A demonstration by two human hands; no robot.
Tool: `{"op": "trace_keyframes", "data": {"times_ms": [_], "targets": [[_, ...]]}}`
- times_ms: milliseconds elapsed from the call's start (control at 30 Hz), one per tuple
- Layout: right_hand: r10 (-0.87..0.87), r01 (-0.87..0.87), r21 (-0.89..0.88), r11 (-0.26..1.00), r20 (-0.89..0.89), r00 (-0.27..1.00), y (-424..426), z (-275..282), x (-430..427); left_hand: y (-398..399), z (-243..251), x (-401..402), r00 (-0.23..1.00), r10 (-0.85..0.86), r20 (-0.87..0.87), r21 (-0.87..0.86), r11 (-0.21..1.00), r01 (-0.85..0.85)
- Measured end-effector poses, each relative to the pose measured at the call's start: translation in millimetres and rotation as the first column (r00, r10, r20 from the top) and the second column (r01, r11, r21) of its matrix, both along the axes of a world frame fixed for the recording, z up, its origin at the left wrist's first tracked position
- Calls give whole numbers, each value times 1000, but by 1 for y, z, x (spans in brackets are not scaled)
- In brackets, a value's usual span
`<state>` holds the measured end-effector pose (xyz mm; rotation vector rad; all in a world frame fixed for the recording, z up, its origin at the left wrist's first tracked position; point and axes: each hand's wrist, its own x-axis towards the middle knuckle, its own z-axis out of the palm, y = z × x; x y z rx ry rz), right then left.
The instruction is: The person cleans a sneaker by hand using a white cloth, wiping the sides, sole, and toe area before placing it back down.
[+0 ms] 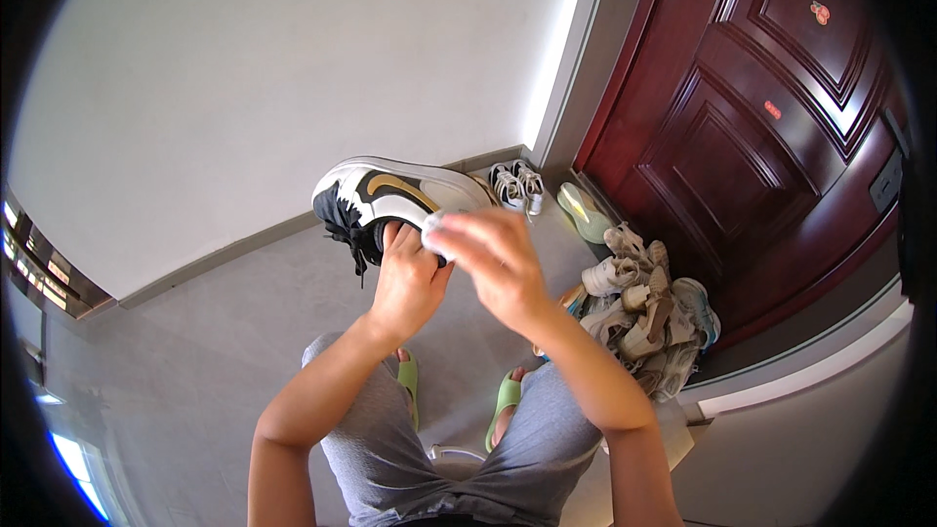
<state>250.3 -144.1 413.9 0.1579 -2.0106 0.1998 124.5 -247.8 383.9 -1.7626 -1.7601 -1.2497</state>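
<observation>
A white, black and gold sneaker with black laces is held up sideways in front of me, its toe end at the left. My left hand grips it at the collar, fingers inside the opening. My right hand pinches a small white wad, perhaps a wipe or tissue, against or just in front of the shoe's heel side; whether it touches cannot be told. The right hand is slightly blurred and hides part of the heel.
A pile of worn shoes lies at the right, before a dark red door. Small black-and-white sneakers stand by the wall, and a pale green shoe lies near the door frame. Green slippers are on my feet.
</observation>
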Motion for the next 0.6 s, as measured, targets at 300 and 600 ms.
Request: {"op": "trace_keyframes", "data": {"times_ms": [300, 600], "targets": [[-57, 51, -102, 993, -51, 997, -12, 8, 1, -5, 0, 2, 995, -1, -97, 63, 998, 8], [-54, 56, -110, 992, 18, 998, 7, 14, 6, -7, 5, 8, 982, -60, -180, 47, 996, 70]]}}
